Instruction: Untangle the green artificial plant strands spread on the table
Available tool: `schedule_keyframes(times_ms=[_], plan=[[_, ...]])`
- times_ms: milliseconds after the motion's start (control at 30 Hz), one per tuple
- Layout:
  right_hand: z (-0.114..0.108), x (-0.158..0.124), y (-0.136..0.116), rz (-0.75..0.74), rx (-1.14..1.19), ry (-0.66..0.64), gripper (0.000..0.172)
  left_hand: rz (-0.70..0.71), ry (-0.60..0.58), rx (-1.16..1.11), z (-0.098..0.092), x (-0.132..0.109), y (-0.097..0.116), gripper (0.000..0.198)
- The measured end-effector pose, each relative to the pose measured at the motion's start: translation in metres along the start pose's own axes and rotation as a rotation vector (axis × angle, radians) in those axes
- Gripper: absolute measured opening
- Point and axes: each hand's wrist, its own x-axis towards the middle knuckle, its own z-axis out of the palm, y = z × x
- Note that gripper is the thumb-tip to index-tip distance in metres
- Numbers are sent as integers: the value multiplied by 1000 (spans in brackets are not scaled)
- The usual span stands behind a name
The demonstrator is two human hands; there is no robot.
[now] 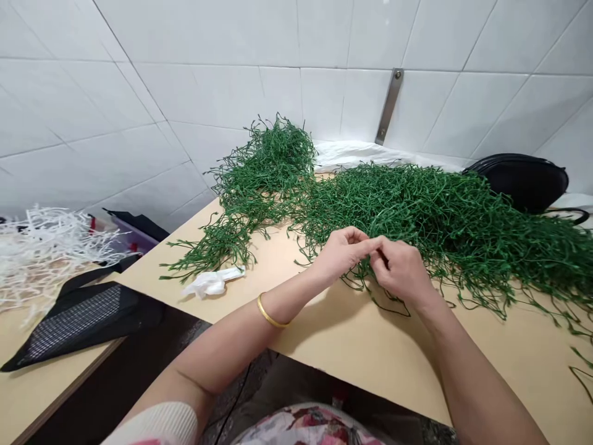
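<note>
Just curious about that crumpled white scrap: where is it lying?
In the head view, the crumpled white scrap lies on the wooden table, left of the left hand, beside the green strands.

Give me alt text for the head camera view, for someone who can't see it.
A person's left hand and right hand pinch green strands from a tangled heap on a tan table. A crumpled white scrap lies to the left, with a white tiled wall behind.

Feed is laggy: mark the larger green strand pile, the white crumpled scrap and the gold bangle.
larger green strand pile (440, 216), head view, middle of heap.
white crumpled scrap (210, 282), head view, its centre.
gold bangle (270, 317), head view, band on left wrist.
</note>
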Motion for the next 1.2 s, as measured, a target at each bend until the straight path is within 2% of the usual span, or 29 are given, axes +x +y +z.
schedule_keyframes(times_ms=[67, 167, 233, 333, 400, 533, 600, 733, 833, 933, 1033, 1133, 1200], plan=[[5, -1, 1, -91, -117, -75, 18, -133, -23, -38, -5, 4, -4, 30], [8, -1, 1, -168, -142, -161, 18, -278, -38, -156, -11, 9, -9, 24], [6, 0, -2, -191, -89, -201, 17, -306, 3, -241, -13, 11, -10, 21], [1, 1, -6, -169, 86, -214, 17, -247, 86, -370, -12, 15, -8, 19], [-2, 1, -3, -92, 222, -143, 21, -220, 84, -479, -12, 17, -4, 16], [-5, 3, 11, 189, 437, 195, 31, -263, -5, -630, -11, 17, 8, 15], [-4, 4, 19, 279, 512, 322, 36, -302, -33, -673, -8, 14, 14, 16], [0, 6, 25, 330, 589, 390, 38, -371, -58, -754, -2, 10, 22, 17], [0, 5, 26, 335, 584, 358, 39, -379, -40, -729, -1, 17, 17, 17], [-1, 4, 27, 310, 614, 296, 39, -346, 46, -642, -6, 30, 2, 16], [0, 4, 27, 262, 628, 126, 35, -273, 72, -574, -12, 40, -10, 11], [1, 3, 23, 209, 545, -84, 32, -191, 61, -533, -17, 42, -16, 11], [0, 3, 19, 179, 502, -151, 26, -164, 65, -530, -18, 43, -18, 15]])
